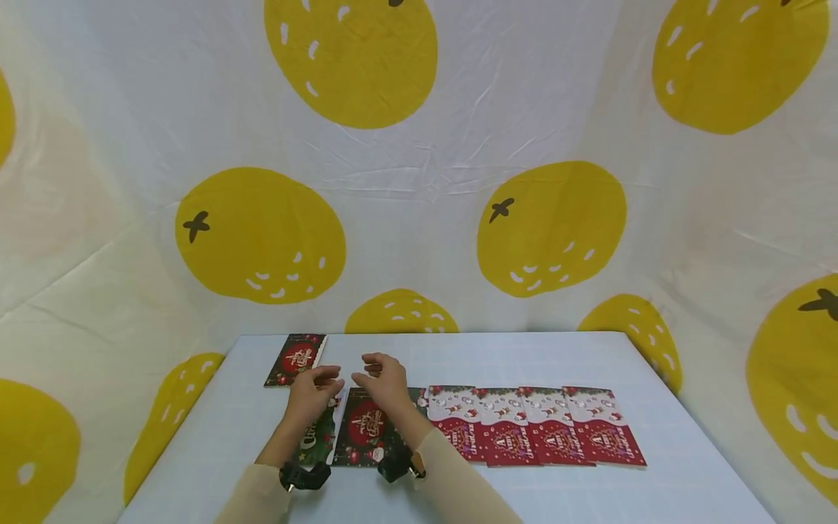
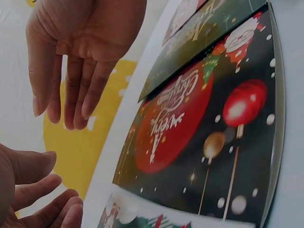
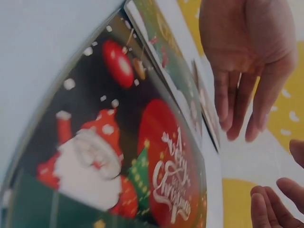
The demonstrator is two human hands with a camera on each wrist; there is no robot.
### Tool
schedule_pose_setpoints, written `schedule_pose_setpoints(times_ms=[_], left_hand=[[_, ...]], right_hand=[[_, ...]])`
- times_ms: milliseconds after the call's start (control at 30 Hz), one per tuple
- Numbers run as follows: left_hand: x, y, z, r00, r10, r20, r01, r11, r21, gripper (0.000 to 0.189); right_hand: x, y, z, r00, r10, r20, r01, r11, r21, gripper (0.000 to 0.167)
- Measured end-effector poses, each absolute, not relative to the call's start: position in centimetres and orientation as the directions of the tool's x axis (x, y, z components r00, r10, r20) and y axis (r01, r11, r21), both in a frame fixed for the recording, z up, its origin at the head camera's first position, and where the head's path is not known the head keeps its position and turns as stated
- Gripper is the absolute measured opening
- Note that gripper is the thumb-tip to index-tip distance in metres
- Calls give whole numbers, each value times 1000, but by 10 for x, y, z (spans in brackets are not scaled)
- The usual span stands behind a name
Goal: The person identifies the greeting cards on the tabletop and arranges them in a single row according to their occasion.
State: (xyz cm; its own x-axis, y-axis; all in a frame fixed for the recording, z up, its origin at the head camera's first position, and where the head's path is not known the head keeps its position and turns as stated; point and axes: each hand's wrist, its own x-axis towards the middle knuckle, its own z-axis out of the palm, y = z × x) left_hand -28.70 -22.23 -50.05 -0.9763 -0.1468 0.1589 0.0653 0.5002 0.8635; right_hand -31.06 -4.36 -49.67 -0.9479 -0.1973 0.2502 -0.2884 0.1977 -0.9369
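Observation:
My left hand [image 1: 313,397] and right hand [image 1: 386,382] face each other above the cards with a gap between them. Nothing is held in either, and the fingers are relaxed and slightly bent. Beneath them lies a dark Christmas card [image 1: 361,429] with a red circle, gold lettering and a Santa. A green card [image 1: 318,440] lies at its left, partly hidden by my left arm. Another green card [image 2: 190,45] overlaps the dark card's right side, mostly hidden by my right arm in the head view.
To the right, several red-and-white Christmas cards [image 1: 605,437] lie in an overlapping row. A separate dark card [image 1: 297,359] with a red circle lies at the table's back left. The white table [image 1: 524,495] meets a curtain [image 1: 419,240] with yellow fruit prints.

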Motion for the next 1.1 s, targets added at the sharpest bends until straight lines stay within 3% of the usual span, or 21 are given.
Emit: schedule_pose_setpoints(times_ms=[400, 733, 1100], left_hand=[[-283, -207, -510, -988, -145, 53, -20, 462, 887, 35], [-274, -201, -510, -989, -136, 64, -6, 455, 890, 34], [-270, -195, -510, -986, -169, 0, -82, 477, 875, 32]], right_hand=[[-306, -22, -514, -971, -159, 179, -209, 205, -956, 38], [-299, -9, -519, -977, -156, 147, -183, 250, -951, 39], [-298, 1, -525, -977, -189, 93, -144, 275, -951, 37]])
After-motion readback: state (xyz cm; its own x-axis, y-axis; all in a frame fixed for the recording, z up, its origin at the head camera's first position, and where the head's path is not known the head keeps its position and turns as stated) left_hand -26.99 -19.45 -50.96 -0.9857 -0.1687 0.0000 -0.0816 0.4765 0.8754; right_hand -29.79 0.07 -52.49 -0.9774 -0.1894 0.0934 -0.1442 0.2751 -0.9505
